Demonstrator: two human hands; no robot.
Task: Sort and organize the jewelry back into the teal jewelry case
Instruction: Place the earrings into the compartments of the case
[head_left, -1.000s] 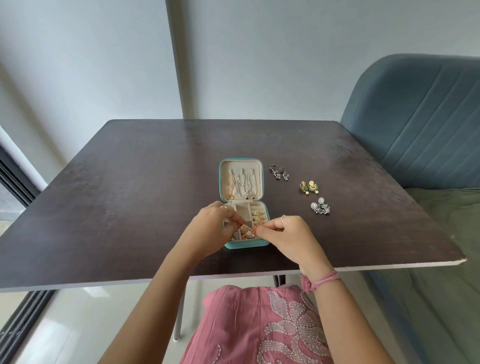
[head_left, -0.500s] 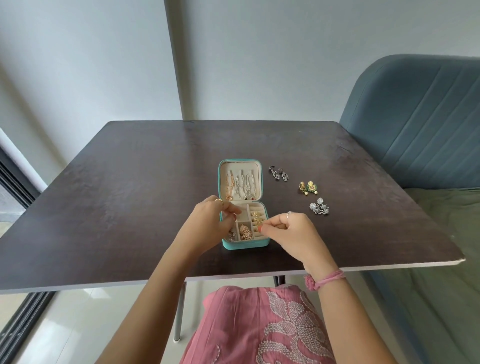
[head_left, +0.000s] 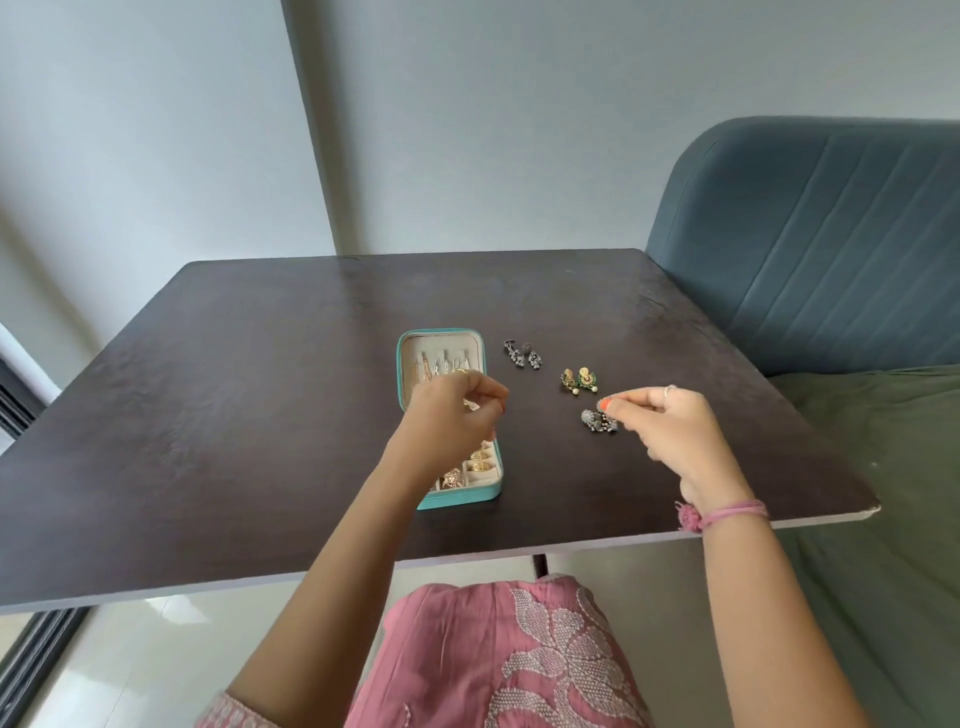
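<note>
Your right grip (head_left: 660, 426) pinches at the silver earrings (head_left: 597, 421) on the counter (head_left: 260, 389), right of the open teal jewelry case (head_left: 457, 496). Your left grip (head_left: 452, 415) hovers over the case, fingers curled; contents unclear.
</note>
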